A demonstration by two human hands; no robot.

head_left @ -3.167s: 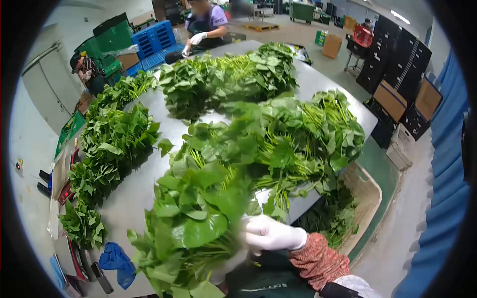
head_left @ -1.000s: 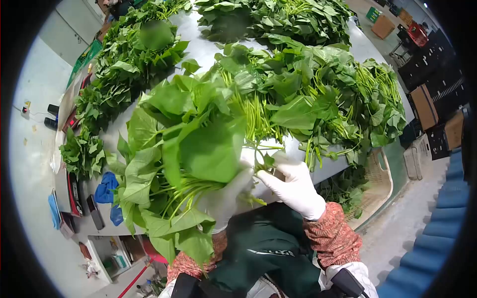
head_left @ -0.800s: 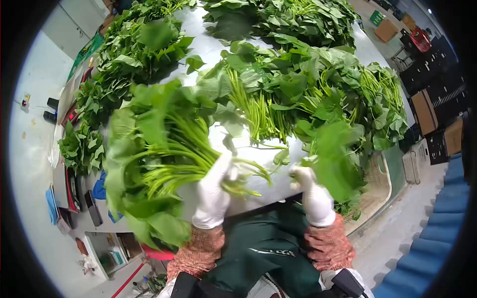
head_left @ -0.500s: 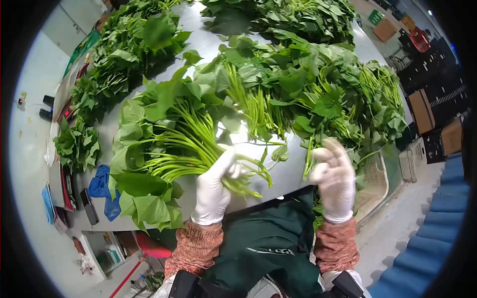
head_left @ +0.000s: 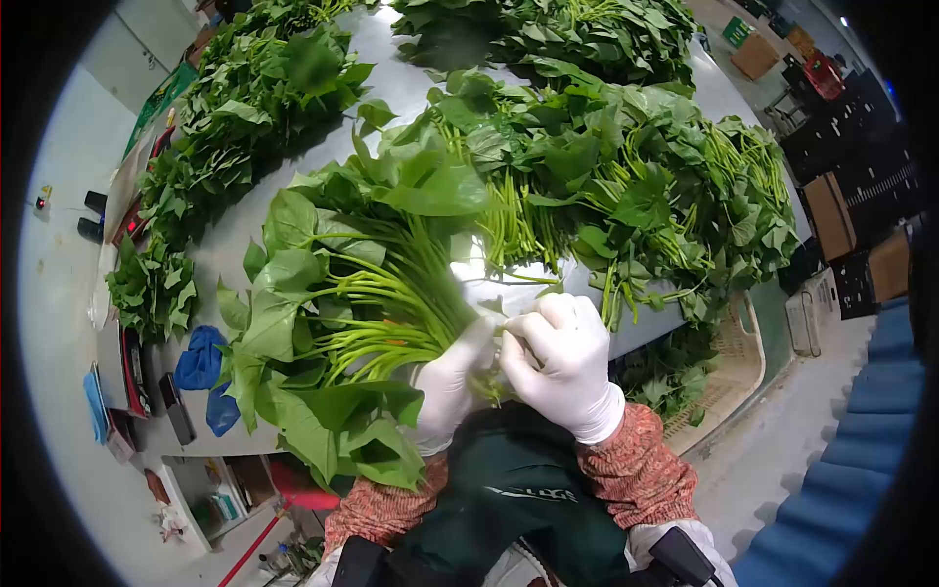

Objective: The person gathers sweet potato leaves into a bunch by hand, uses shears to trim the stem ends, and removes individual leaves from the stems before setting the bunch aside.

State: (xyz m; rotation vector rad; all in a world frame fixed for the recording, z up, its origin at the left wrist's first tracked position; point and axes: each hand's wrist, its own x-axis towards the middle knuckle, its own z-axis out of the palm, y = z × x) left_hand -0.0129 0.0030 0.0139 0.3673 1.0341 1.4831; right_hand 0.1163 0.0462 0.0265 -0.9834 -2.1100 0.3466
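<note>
My left hand [head_left: 452,386], in a white glove, is wrapped round a thick bunch of sweet potato leaves [head_left: 391,303]. Its pale green stems fan out to the left, with broad leaves hanging past my wrist. A bit of orange-red shows among the stems. Right beside it, my gloved right hand [head_left: 559,357] is closed in a pinch at the stem ends, close to the left thumb. What lies between its fingertips is hidden. Beyond both hands, more bundles of leaves [head_left: 626,176] lie on the metal table [head_left: 230,264], their stems pointing towards me.
Leafy heaps [head_left: 245,127] line the table's left side. A blue plastic bag [head_left: 201,360] and a dark slim object [head_left: 177,409] lie near the left edge. Below the table's right edge stands a cream crate [head_left: 740,367] holding leaves. Black crates [head_left: 851,147] are stacked farther right.
My right hand has moved left from beside the table edge to the stem ends, its fingers closing into a pinch. The bunch in my left hand has shifted slightly right and tilted.
</note>
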